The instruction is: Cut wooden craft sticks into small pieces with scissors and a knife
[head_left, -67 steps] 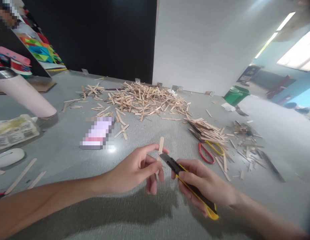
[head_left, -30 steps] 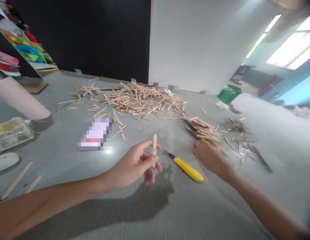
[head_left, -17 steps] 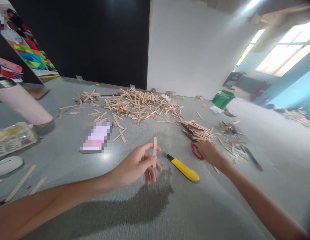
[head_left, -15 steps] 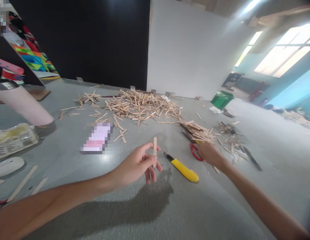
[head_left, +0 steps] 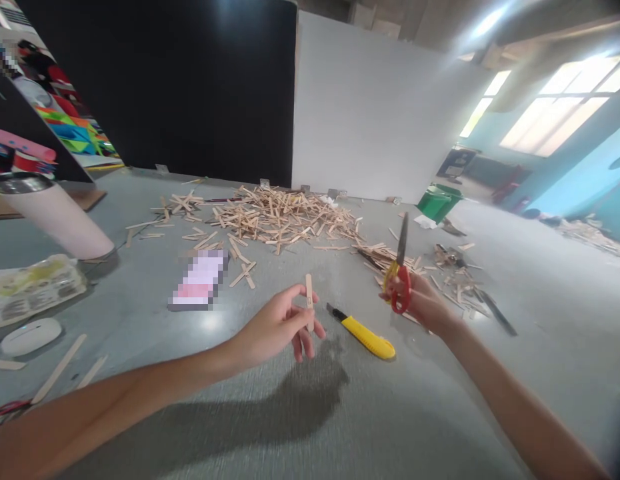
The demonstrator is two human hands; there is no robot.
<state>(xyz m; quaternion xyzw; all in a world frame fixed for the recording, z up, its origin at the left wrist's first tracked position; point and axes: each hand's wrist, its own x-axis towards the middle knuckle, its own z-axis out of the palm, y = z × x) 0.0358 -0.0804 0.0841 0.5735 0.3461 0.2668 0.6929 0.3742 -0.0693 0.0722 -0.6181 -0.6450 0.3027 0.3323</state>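
Observation:
Between thumb and fingers, my left hand [head_left: 283, 323] holds a short wooden craft stick [head_left: 309, 300] upright, with a small dark mark on its face. My right hand [head_left: 423, 300] grips a pair of scissors [head_left: 401, 267] by red and yellow handles, the blades pointing up and looking closed. A yellow utility knife [head_left: 369, 337] lies on the table between my hands, its dark tip toward the left hand. Behind the scissors lies a smaller pile of craft sticks [head_left: 383, 255]. A large heap of sticks [head_left: 285, 217] spreads farther back.
To the left lie a phone [head_left: 200, 280], a white mouse [head_left: 31, 337], a plastic tray [head_left: 35, 290] and a pink tumbler [head_left: 60, 220]. Black [head_left: 190, 87] and white boards [head_left: 370, 107] stand at the back. Right are a metal blade [head_left: 497, 313] and a green bin [head_left: 439, 202].
My right hand has lifted the scissors off the table beside the smaller stick pile and turned their blades upward. My left hand keeps its hold on the craft stick. The view has shifted slightly.

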